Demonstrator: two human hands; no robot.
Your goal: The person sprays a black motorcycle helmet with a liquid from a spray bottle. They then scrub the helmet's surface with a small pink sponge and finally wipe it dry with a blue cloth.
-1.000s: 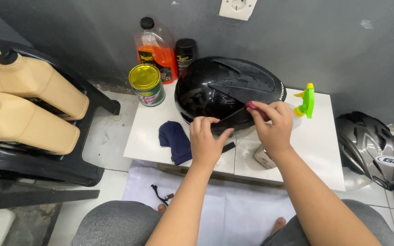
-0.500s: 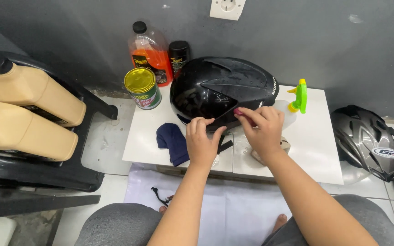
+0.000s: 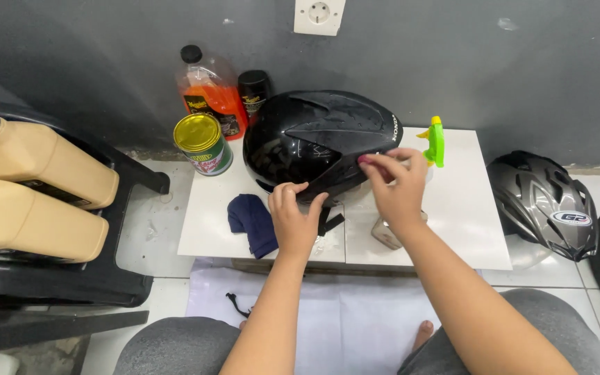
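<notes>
The black helmet (image 3: 317, 142) sat on the white table (image 3: 467, 222), with the left hand (image 3: 294, 221) at its six o'clock, fingers curled against the lower rim. The right hand (image 3: 396, 186), at the helmet's four o'clock, pinched the edge of the visor between thumb and fingertips. A dark blue cloth (image 3: 251, 222) lay at the helmet's seven o'clock.

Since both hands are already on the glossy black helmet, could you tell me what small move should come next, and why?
Probably lift the visor edge a little: the right hand pinches it beside the glossy black helmet, while the left hand braces the lower rim.
</notes>
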